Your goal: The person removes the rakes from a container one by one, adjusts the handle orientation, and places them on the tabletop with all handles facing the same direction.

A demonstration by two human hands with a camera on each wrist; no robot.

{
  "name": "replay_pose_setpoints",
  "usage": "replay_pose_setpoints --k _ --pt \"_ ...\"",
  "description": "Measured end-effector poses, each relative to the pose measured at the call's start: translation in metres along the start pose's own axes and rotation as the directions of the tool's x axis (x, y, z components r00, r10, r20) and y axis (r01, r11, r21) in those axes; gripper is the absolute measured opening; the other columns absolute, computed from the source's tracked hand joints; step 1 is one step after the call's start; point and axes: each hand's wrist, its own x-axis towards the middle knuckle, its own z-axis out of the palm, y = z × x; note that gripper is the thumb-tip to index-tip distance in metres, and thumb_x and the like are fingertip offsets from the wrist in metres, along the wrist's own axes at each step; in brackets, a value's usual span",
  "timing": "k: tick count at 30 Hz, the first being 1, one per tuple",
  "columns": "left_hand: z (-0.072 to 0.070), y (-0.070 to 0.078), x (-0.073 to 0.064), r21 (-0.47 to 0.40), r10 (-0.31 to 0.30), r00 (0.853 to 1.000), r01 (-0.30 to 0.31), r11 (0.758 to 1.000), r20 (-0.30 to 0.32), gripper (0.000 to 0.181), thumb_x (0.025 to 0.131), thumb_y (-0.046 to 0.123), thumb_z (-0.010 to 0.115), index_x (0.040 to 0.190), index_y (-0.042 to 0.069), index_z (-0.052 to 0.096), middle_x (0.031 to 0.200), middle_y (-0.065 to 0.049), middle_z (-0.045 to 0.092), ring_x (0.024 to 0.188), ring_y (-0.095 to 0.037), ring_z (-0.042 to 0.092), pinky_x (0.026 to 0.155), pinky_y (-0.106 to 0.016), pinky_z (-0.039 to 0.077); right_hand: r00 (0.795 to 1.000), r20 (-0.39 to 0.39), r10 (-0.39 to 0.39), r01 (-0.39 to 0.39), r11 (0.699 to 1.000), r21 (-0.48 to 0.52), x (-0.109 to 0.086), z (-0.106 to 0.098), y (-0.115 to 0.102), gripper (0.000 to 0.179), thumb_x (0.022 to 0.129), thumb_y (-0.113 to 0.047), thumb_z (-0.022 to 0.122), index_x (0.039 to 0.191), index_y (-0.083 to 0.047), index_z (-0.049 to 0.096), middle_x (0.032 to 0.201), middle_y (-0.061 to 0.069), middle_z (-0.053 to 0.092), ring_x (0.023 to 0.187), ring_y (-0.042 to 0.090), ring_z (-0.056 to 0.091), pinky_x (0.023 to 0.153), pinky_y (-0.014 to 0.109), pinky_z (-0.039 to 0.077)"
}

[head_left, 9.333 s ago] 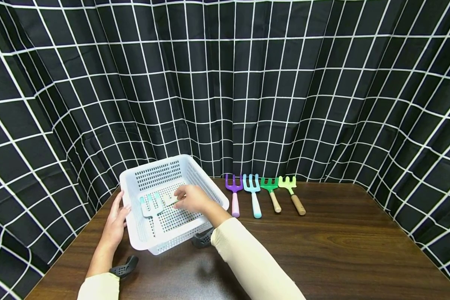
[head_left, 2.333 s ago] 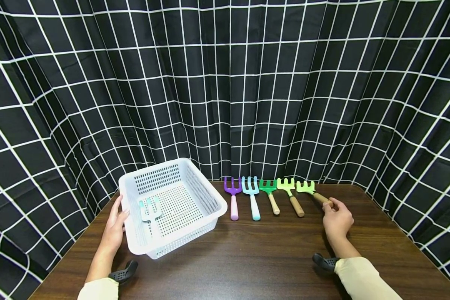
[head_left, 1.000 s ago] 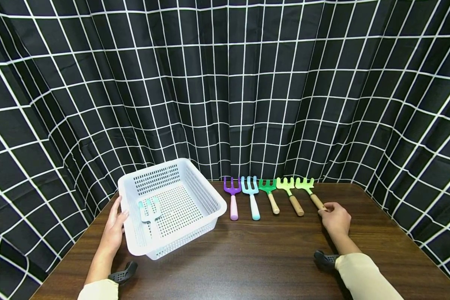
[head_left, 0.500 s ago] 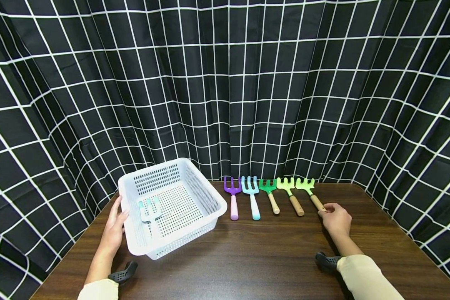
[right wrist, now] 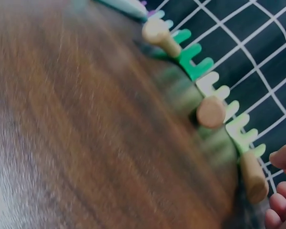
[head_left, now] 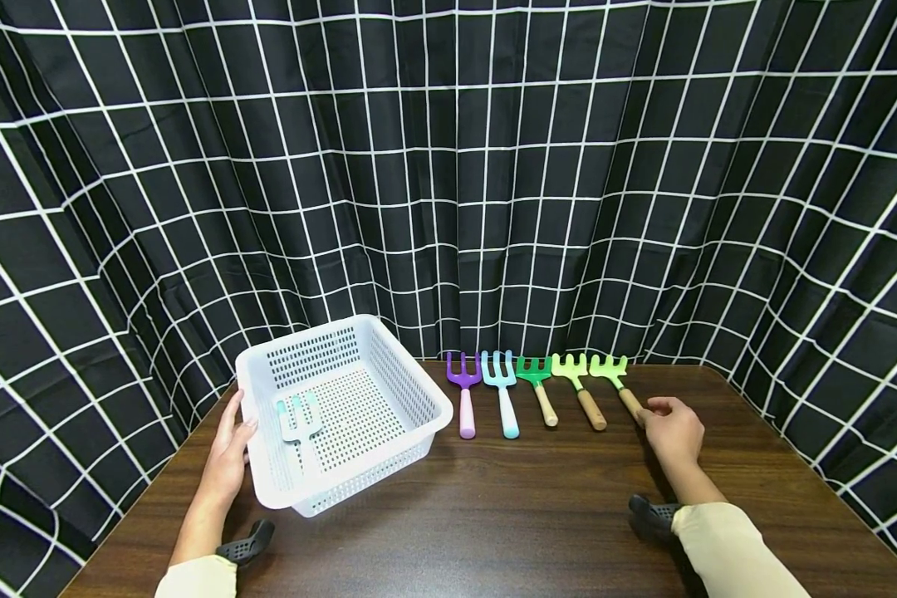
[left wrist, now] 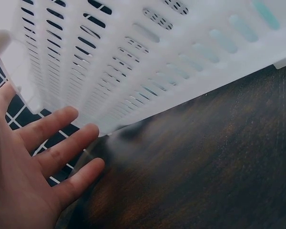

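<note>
My left hand (head_left: 227, 457) rests against the left rim of a white perforated plastic basket (head_left: 404, 440); in the left wrist view its fingers are straight and spread beside the wall. A white garden hand fork with turquoise tine tips (head_left: 301, 428) lies inside the basket. My right hand (head_left: 674, 432) is beside the wooden handle of a lime-green garden hand fork (head_left: 610, 371) at the right end of a row. In the right wrist view a small gap shows between the fingertips (right wrist: 278, 205) and that handle, with nothing held.
The row continues leftward with another lime-green fork (head_left: 590, 409), a dark green fork (head_left: 545, 407), a light blue fork (head_left: 507, 411) and a purple fork with pink handle (head_left: 467, 414). They lie on a brown wooden table (head_left: 508, 515) before a black gridded curtain (head_left: 448, 174).
Earlier my right hand was inside the basket. The rightmost lime-green fork has since joined the row and been straightened; my right fingers have just let go of its handle. The left hand stays.
</note>
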Motion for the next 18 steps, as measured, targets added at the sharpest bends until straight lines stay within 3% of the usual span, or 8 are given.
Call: replay_pose_setpoints --k 6,18 --pt "0.0 0.002 0.0 0.004 0.002 1.0 -0.002 1.0 0.001 0.06 0.106 0.032 0.034 0.157 0.014 0.009 0.11 0.009 0.059 0.089 -0.002 0.06 0.07 -0.025 0.048 1.0 -0.03 0.004 -0.003 0.999 0.036 -0.001 0.0 -0.013 0.024 0.083 -0.013 0.071 0.099 0.004 0.069 0.087 0.021 0.064 0.085 0.037 0.057 0.077 0.047 0.035" --pt "0.0 0.003 -0.002 -0.014 0.003 1.0 -0.003 1.0 0.005 0.06 0.106 0.031 0.034 0.157 0.013 0.008 0.109 0.012 0.059 0.089 -0.003 0.061 0.069 -0.024 0.049 0.999 -0.015 -0.039 0.04 0.993 0.11 -0.011 0.008 -0.045 0.022 0.083 -0.011 0.072 0.1 0.004 0.069 0.085 0.019 0.062 0.082 0.034 0.055 0.071 0.044 0.035"
